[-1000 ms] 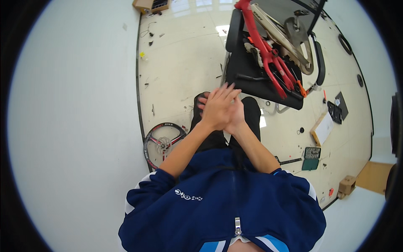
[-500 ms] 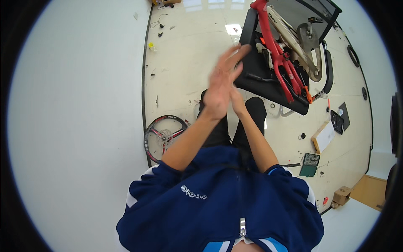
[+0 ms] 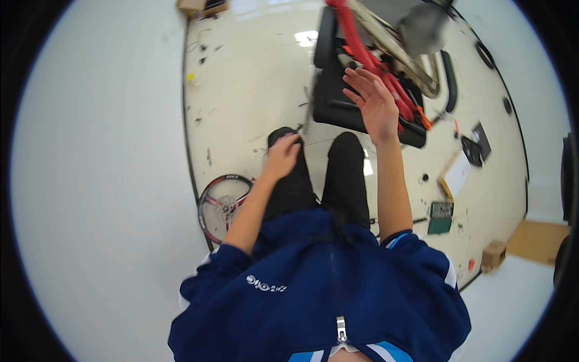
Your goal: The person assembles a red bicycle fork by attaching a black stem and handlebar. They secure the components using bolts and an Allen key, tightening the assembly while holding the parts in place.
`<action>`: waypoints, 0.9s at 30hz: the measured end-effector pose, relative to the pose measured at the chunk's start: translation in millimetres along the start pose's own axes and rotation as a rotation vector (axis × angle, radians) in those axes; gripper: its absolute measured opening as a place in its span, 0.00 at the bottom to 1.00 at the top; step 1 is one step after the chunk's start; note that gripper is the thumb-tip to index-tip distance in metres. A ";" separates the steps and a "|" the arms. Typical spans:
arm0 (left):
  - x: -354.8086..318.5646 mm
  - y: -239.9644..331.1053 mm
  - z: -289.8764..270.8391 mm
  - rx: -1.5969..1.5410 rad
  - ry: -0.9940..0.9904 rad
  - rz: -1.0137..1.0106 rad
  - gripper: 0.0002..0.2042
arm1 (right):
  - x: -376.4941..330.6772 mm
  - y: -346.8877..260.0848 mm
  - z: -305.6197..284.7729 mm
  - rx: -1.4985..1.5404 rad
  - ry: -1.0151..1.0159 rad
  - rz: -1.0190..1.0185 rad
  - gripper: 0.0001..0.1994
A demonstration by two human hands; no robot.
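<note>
Your right hand (image 3: 375,105) is spread, empty, reaching toward the red metal bicycle frame (image 3: 368,54) on the black mat ahead. Your left hand (image 3: 282,154), loosely curled, seemingly empty, rests on your knee. Expect a stiff, awkward load; grip a tube.

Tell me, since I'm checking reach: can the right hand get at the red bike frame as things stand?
Probably yes: the open right hand is raised just beside the red bike frame, with nothing visible between them.

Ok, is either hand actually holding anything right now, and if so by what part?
Nothing is held. The right hand is raised, open with fingers spread, in front of the red bicycle frame. The left hand is loosely curled down by the knee, with no object visible in it.
</note>
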State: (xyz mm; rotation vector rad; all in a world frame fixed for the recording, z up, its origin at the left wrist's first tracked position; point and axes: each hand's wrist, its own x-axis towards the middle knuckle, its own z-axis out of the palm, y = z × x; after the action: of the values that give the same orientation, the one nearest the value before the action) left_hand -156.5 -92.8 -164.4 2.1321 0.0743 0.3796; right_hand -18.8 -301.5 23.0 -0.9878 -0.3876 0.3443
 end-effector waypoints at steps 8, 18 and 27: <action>-112.7 -100.1 -126.0 0.119 0.161 -0.564 0.14 | -69.5 46.4 -166.2 -0.300 0.764 0.168 0.20; -153.7 -97.2 -141.1 -0.052 0.289 -0.866 0.18 | -197.0 81.6 -222.5 -0.595 1.033 0.374 0.09; -33.7 -52.0 -118.8 -0.213 0.132 -0.576 0.13 | -192.8 70.6 -228.8 -0.735 0.992 0.383 0.16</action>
State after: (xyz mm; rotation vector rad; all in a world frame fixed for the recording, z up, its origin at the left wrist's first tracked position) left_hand -219.1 25.3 -154.2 1.7758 0.6766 0.1740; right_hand -89.2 -520.6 -180.7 -1.8127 0.6402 0.0048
